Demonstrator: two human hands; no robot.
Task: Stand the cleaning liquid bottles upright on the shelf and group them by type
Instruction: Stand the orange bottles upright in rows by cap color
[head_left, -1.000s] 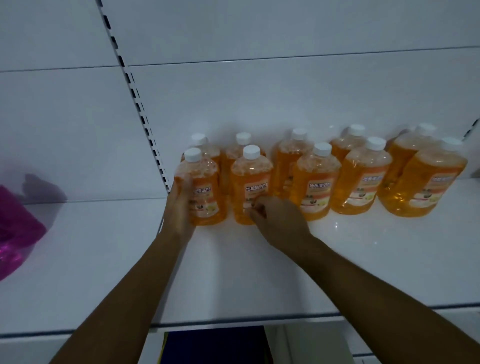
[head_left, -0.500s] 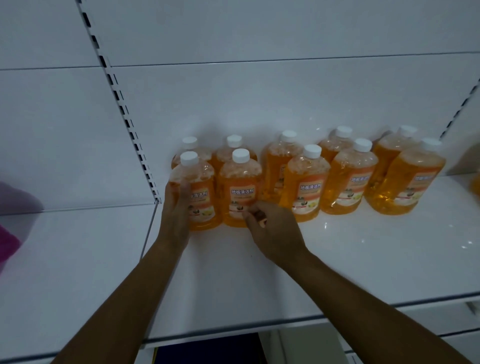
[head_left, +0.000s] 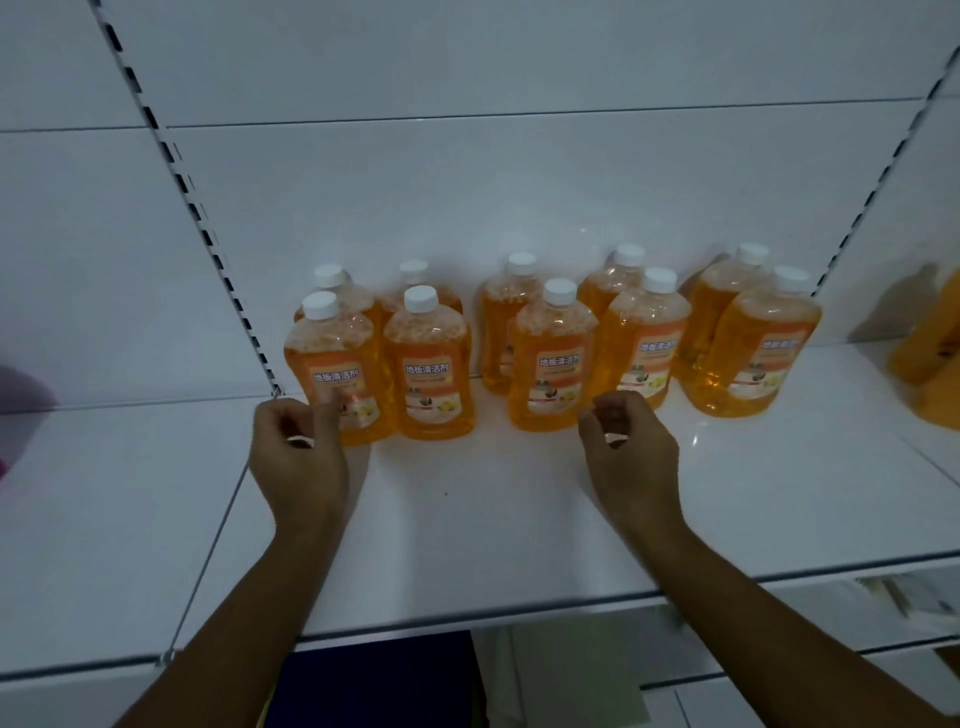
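Both hands are hovering with fingers loosely curled, holding nothing: left hand (head_left: 298, 457) at 9 o'clock, right hand (head_left: 628, 452) at 3. White metal shelf (head_left: 467, 530) is carrying ten upright orange-liquid plastic bottles (head_left: 552, 358) at 12 o'clock.

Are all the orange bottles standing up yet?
Nearly done: ten orange cleaning liquid bottles stand upright in two rows on the shelf. The left hand and right hand hold nothing. Left: maybe closing the gap and the blurry orange things farther right.
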